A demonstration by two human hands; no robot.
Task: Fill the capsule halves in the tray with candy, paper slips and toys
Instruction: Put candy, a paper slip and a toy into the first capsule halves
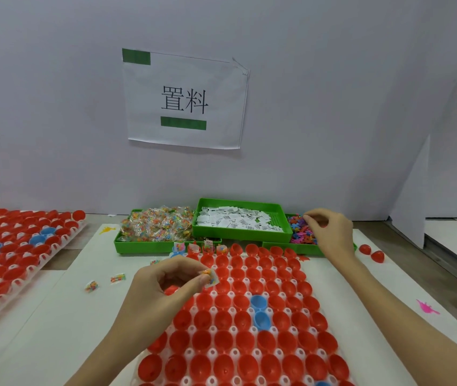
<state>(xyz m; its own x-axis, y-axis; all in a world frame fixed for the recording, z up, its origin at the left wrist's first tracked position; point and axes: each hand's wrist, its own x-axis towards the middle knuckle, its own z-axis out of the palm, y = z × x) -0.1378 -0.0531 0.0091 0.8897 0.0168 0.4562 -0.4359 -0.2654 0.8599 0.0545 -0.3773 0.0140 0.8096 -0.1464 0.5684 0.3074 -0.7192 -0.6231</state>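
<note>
This is a small packing workstation on a factory-style assembly bench, walled by plain white partition boards (333, 107). A printed paper sign (185, 100) reading 置料 is taped to the back board, marking the station. Along the far edge of the white bench top (54, 330) sit green bins of bulk stock: candy packets (157, 227), paper slips (235, 221) and small plastic toys (299, 232), with moulded trays of red capsule halves (244, 330) in front and at the left edge.

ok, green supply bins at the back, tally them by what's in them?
Candy packet bin: 1
Paper slip bin: 1
Toy bin: 1
Total: 3
</note>
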